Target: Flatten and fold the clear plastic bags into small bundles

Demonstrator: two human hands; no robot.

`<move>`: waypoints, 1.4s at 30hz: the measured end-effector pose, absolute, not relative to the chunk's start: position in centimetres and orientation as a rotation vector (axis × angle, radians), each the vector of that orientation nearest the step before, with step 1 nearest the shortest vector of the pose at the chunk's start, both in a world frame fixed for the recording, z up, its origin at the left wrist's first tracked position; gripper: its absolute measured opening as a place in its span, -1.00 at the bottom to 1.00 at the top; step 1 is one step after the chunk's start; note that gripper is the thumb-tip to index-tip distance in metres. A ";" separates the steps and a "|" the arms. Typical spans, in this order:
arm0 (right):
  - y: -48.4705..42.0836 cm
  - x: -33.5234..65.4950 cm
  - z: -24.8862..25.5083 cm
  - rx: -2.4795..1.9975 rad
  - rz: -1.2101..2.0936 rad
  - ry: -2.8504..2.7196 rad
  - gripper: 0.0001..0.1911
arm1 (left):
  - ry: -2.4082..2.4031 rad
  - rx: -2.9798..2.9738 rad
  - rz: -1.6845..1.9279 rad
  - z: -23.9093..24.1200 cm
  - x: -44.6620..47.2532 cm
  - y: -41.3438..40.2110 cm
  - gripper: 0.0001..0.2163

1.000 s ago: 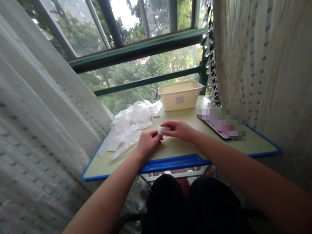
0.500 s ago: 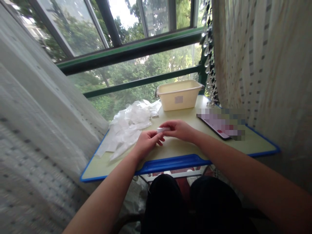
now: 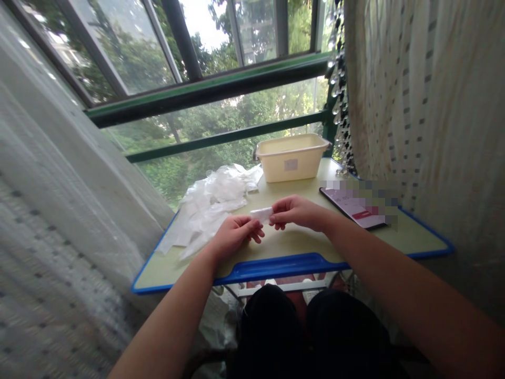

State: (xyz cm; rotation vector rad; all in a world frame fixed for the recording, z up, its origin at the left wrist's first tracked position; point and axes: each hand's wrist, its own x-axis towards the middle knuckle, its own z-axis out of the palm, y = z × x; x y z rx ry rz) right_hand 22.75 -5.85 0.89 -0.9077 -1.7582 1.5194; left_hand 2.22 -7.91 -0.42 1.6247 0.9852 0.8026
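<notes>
A small white folded piece (image 3: 262, 213), like a thin plastic bag or film, is stretched between my two hands above the table. My left hand (image 3: 235, 232) pinches its left end between thumb and fingers. The right end is pinched by my right hand (image 3: 294, 212). To the left of my hands lies a loose pile of thin white translucent plastic bags (image 3: 215, 192), crumpled at the back and flatter at the front.
A cream plastic bin (image 3: 294, 158) with a small label stands at the table's back. A tablet or phone (image 3: 351, 208), partly blurred out, lies on the right. The table (image 3: 300, 245) has a blue raised edge. Curtains hang on both sides, with a window behind.
My hands have moved slightly apart, and more of the white piece shows between them. The view has shifted a little; the bin, pile and tablet stay in place.
</notes>
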 end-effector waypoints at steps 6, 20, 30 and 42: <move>-5.6 23.2 0.5 -0.904 1.633 -1.763 -0.75 | 0.948 1.650 0.734 -0.7 1.9 -7.9 -0.73; -5.1 22.8 -0.5 -1.015 1.473 -1.860 -0.81 | 1.224 1.969 0.976 -1.8 2.3 -7.4 -0.66; -5.0 22.9 -0.8 -1.022 1.577 -1.823 -0.77 | 1.222 1.827 0.893 -1.5 2.3 -7.6 -0.69; -5.0 22.7 -0.5 -1.000 1.532 -1.782 -0.74 | 1.132 1.620 0.876 -1.3 2.4 -7.7 -0.67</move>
